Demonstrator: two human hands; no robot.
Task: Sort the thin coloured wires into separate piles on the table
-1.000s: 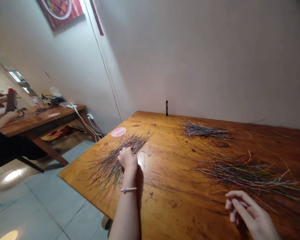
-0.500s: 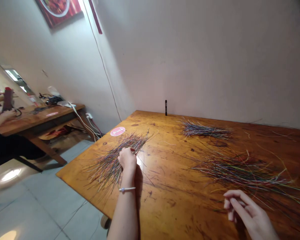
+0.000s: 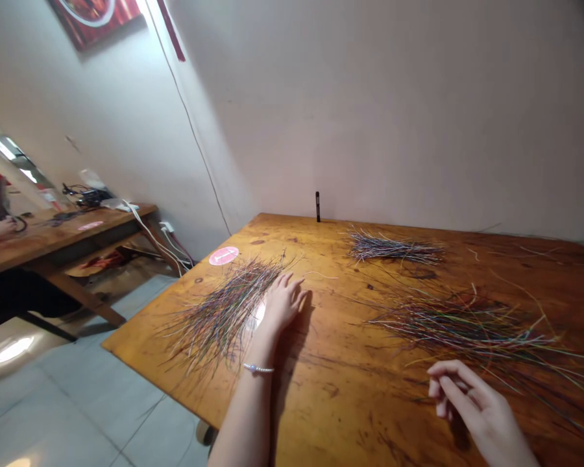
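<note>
Currently, the open left hand (image 3: 282, 301) is resting flat, gripping nothing, beside a bundle of thin multicoloured wires (image 3: 221, 318) lying diagonally, lower left to upper right. The loosely curled, empty right hand (image 3: 472, 399) is positioned just below a second wire spread (image 3: 467, 327).

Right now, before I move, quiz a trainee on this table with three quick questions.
1. What colour is the round sticker near the table's far-left corner?
2. True or false: the left hand is clenched around a bundle of strands.
3. How many separate piles of thin multicoloured wires lie on the wooden table?

Key: 1. pink; 2. false; 3. three.
</note>
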